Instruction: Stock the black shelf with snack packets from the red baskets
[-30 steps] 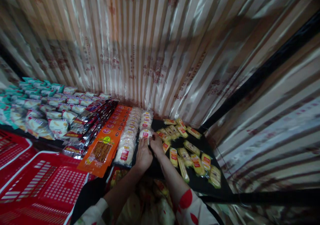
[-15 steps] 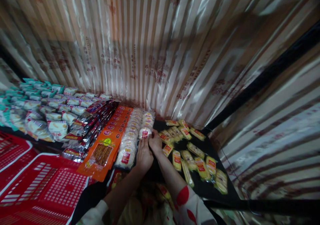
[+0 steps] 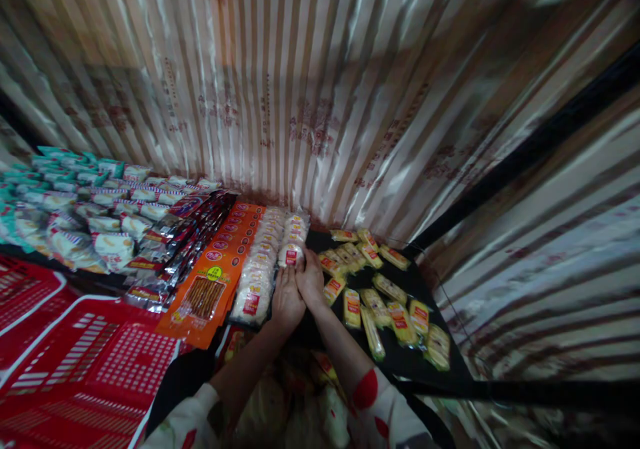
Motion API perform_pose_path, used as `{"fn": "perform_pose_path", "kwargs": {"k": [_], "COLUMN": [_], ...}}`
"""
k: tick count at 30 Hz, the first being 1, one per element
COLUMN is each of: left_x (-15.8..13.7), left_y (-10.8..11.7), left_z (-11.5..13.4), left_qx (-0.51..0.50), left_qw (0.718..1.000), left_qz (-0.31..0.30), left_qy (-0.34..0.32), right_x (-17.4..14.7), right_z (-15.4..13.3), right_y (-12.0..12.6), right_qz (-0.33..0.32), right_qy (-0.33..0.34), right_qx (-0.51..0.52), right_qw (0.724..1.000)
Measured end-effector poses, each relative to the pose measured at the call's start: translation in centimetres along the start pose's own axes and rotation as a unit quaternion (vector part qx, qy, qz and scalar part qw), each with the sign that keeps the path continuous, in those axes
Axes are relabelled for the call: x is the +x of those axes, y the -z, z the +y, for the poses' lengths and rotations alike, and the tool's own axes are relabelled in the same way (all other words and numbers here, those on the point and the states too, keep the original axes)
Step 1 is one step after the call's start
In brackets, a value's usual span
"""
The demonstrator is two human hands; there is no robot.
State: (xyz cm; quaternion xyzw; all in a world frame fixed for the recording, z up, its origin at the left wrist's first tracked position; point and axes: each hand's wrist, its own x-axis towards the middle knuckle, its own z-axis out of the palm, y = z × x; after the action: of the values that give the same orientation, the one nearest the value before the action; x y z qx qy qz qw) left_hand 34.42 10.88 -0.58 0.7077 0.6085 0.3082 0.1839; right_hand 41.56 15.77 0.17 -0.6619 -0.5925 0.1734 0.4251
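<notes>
A row of clear-wrapped white snack packets with red labels stands on the black shelf, its front packet (image 3: 289,256) facing me. My left hand (image 3: 289,302) rests at the near end of this row, fingers stretched forward and touching the front packet. On the packet's right edge is my right hand (image 3: 311,279), its fingers bent round that side and partly hidden. The two hands touch at the wrists. Just left is a longer row of similar white packets (image 3: 256,282).
Orange bags of stick snacks (image 3: 215,279) and dark foil packs (image 3: 170,249) lie to the left, beyond them white and teal bags (image 3: 113,246). Yellow wrapped packets (image 3: 401,322) are scattered on the black shelf (image 3: 320,349). Red baskets (image 3: 115,356) stand lower left. A pleated curtain (image 3: 280,102) hangs behind.
The whole view has shifted slightly, with shelf goods sitting a little higher. My right hand has moved slightly over the front packet's right side; the left hand stays at its front.
</notes>
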Motion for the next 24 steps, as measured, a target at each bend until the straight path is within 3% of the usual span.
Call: {"fn": "perform_pose_path", "kwargs": {"k": [6, 10, 14, 19, 24], "left_x": [-3.5, -8.1, -13.4, -18.9, -21.8], "left_y": [0.5, 0.9, 0.9, 0.2, 1.0], "left_z": [1.2, 2.2, 2.1, 1.0, -0.5], "left_qx": [-0.038, -0.100, -0.114, -0.027, 0.129], "left_qw": [0.998, 0.992, 0.989, 0.988, 0.987], "left_qz": [0.025, 0.019, -0.027, -0.104, -0.086], "left_qy": [-0.039, -0.078, -0.096, -0.107, -0.034], "right_x": [-4.1, -9.0, -14.8, -21.1, -24.4], "right_z": [0.4, 1.2, 2.8, 5.5, 6.9], "right_y": [2.6, 5.2, 7.7, 9.3, 9.1], "right_qz": [0.004, -0.016, -0.067, -0.134, -0.240], "right_qy": [0.044, 0.035, 0.036, 0.035, 0.023], "right_qx": [0.072, 0.103, 0.097, 0.017, -0.018], "right_qw": [0.996, 0.994, 0.992, 0.990, 0.970]}}
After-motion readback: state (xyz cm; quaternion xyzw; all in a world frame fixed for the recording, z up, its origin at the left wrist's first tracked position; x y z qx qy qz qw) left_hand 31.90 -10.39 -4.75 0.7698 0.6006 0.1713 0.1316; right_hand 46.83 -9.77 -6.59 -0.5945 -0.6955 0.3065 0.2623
